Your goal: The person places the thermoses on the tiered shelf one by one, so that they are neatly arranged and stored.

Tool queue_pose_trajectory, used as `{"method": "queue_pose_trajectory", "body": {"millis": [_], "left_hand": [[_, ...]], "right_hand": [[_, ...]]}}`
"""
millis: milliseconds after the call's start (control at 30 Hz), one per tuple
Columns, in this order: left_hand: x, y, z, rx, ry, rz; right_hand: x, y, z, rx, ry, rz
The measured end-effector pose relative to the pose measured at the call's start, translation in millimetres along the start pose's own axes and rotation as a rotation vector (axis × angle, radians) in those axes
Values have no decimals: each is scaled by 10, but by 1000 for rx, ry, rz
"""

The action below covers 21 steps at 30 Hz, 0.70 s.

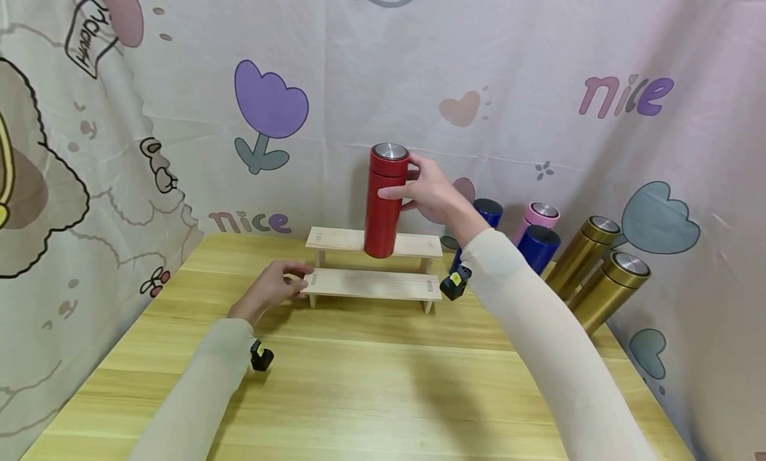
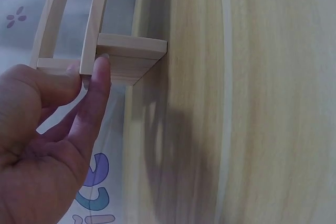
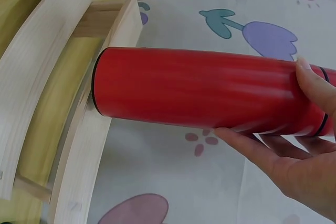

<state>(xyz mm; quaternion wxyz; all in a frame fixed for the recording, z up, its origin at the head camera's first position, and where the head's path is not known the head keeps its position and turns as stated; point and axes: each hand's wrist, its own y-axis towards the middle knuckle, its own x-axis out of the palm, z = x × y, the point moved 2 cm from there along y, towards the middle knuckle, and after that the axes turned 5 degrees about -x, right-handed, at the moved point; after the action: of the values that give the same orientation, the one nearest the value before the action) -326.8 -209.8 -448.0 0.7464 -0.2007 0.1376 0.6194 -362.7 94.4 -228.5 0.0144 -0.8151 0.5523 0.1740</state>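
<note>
So, a quick rundown of what's seen:

Right hand: the right hand (image 1: 432, 193) is wrapped around the upper part of a red flask (image 1: 383, 200), thumb on the near side and fingers (image 3: 252, 148) curled round the back, so the flask is properly gripped.

Red flask: it's held upright, silver cap on top, with its base on or just above the upper shelf of the wooden step rack (image 1: 372, 285). Actual contact can't be told from the head view; in the right wrist view the base (image 3: 100, 90) is seen right at the edge of the top board.

Left hand: the left hand (image 1: 272, 289) is placed at the left end of the rack's lower shelf. In the left wrist view the end of that board is pinched between thumb (image 2: 94, 90) and curled index finger (image 2: 47, 85), so the rack is gripped there.

Rack: a two-step thing made of pale wood, set near the back of the wooden table (image 1: 371, 381).

Other flasks: two blue flasks (image 1: 537, 247), a pink flask (image 1: 537, 218) and two gold flasks (image 1: 607, 285) are leaned against the cartoon-print cloth (image 1: 538, 62) on the right, well apart from the red one.

Sleeves: both arms are covered in light beige sleeves (image 1: 538, 321), with a small black device strapped at each wrist.
</note>
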Motion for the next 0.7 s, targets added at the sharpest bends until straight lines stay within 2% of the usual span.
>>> {"method": "queue_pose_trajectory", "body": {"millis": [300,700], "left_hand": [[-5,40,-50,-6,-17,0],[-2,37,-29,-26,-32,-3]], "right_hand": [[170,179,3,-16,-64,-5],[410,383,28,-30,-63,40]]}}
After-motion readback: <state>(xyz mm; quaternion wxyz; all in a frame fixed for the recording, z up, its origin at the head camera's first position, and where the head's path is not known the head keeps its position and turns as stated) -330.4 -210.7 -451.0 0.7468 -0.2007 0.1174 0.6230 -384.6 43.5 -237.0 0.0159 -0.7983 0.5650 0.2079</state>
